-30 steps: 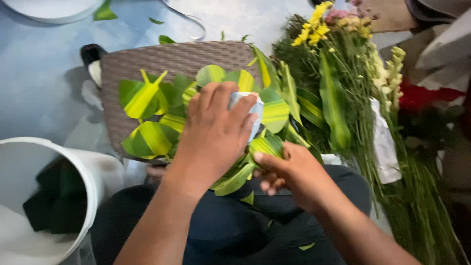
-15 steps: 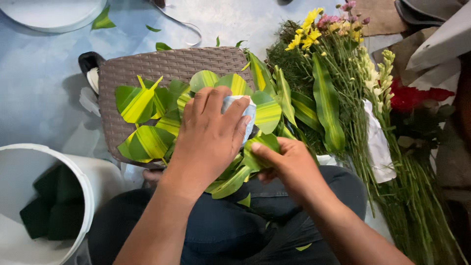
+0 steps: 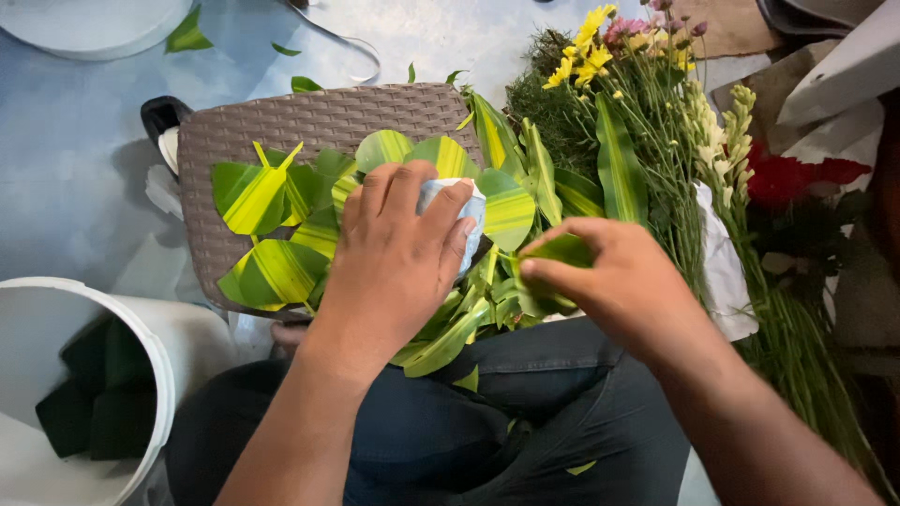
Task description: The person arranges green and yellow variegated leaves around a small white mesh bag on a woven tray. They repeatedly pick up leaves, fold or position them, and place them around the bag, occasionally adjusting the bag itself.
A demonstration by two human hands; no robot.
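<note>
My left hand point(image 3: 394, 258) presses down on a white round object point(image 3: 466, 208) ringed with green and yellow striped leaves point(image 3: 272, 201). The leaves fan out over a brown woven stool point(image 3: 309, 117). My right hand point(image 3: 614, 281) pinches a folded green leaf point(image 3: 562, 251) at the right edge of the leaf ring, just beside my left hand. Both hands sit above my lap in dark trousers.
A white bucket point(image 3: 141, 328) with dark green foam blocks point(image 3: 89, 398) stands at the lower left. Cut flowers lie on the right: yellow blooms point(image 3: 586, 33), white buds point(image 3: 727, 141), red flowers point(image 3: 792, 178) and long green stems. A white lid point(image 3: 84, 19) lies on the blue floor top left.
My right hand has lifted from under the leaf ring to its right side and now pinches a folded leaf. My left hand stays pressed on the white object.
</note>
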